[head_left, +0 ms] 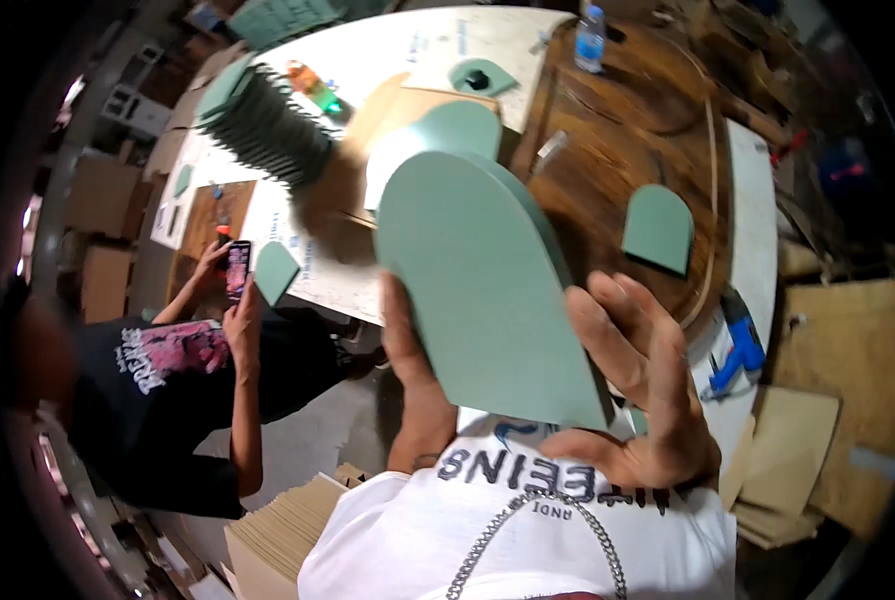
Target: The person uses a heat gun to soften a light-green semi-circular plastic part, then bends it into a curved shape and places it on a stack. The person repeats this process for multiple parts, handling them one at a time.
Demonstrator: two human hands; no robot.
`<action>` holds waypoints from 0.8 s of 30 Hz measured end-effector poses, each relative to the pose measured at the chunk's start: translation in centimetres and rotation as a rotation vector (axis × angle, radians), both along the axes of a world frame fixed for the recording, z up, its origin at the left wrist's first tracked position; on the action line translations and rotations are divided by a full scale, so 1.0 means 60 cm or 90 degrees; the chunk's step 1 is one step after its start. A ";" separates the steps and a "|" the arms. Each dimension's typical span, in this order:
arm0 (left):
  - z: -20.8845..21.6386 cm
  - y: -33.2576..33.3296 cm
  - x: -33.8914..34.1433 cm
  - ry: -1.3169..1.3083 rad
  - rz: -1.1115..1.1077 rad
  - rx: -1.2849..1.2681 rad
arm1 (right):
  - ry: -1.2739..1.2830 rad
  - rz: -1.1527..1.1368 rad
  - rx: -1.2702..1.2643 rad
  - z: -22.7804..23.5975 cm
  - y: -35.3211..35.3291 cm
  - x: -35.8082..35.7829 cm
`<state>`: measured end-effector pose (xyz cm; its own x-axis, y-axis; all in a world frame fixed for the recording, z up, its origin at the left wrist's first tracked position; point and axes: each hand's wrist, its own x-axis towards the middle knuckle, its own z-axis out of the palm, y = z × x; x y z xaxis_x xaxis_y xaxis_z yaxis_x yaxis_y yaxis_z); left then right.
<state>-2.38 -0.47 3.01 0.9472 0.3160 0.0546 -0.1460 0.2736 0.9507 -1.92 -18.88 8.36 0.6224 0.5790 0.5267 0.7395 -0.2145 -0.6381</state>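
A pale green board [478, 290] with a rounded top and a thick side edge is held up in front of my chest, tilted. My left hand [415, 385] grips its left edge, with the fingers partly hidden behind it. At the right edge, the bent fingers of my right hand [648, 390] press against the side, and the thumb lies by the lower corner. Behind the board, another pale green rounded piece [463, 128] rests on the table. A smaller green arched piece [659, 230] lies on the brown wooden panel [608, 130] to the right.
A tall stack of green pieces [268, 125] stands on the white table [388, 45] at left. A water bottle [590, 42] stands far back. A blue glue gun [738, 345] lies at the right edge. At left, another person [168, 400] holds a phone [238, 270].
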 end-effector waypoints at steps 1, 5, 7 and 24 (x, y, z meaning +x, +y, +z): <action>-0.005 0.013 0.007 -0.014 -0.041 -0.071 | -0.017 0.002 -0.002 0.000 -0.001 0.001; -0.008 0.038 0.006 -0.044 -0.066 -0.186 | -0.007 -0.093 0.002 -0.010 0.018 -0.010; -0.012 0.042 0.011 0.002 -0.062 -0.289 | -0.022 -0.117 -0.007 -0.017 0.017 -0.012; -0.036 0.067 0.032 0.030 -0.007 -0.354 | -0.039 -0.306 0.114 -0.068 0.039 -0.013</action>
